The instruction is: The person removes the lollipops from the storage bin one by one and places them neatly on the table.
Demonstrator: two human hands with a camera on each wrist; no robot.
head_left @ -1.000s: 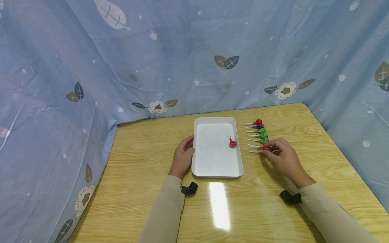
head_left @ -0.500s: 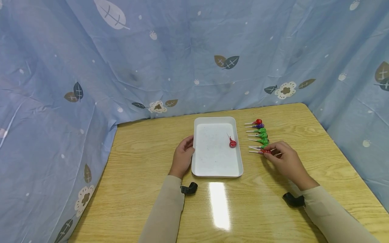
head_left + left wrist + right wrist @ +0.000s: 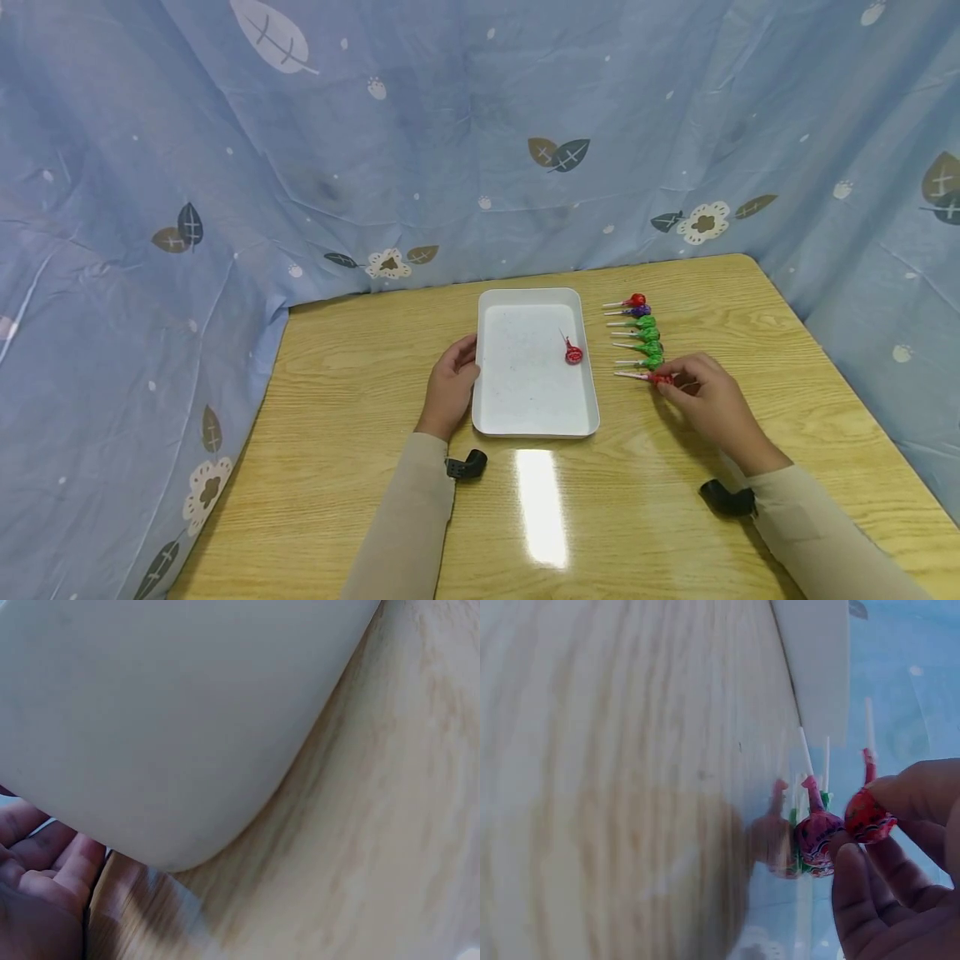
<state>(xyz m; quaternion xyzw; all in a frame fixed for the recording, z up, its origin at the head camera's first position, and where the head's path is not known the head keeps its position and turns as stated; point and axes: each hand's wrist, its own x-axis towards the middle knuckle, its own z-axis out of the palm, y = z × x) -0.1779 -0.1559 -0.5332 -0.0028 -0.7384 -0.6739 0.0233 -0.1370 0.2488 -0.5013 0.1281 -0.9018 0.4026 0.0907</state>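
Observation:
My right hand (image 3: 701,396) pinches a red-wrapped lollipop (image 3: 868,816) by its head, above the near end of a row of lollipops. In the right wrist view a pink-wrapped lollipop (image 3: 821,829) lies just beside it, against a fingertip. Farther along the row are several green lollipops (image 3: 649,334), a purple lollipop (image 3: 643,311) and a red one, sticks pointing left. My left hand (image 3: 452,385) rests against the left side of a white tray (image 3: 525,434), fingers loosely bent. Inside the tray, near its right wall, lies one red lollipop (image 3: 573,355).
The wooden table (image 3: 360,375) carries the tray at its middle and the lollipop row to the right of it. A blue patterned curtain (image 3: 450,167) hangs behind the table and along both sides. Each wrist wears a small black camera (image 3: 467,465).
My right hand, with the red lollipop, has moved slightly toward me and to the right, uncovering a green lollipop in the row. The left hand and tray have hardly moved.

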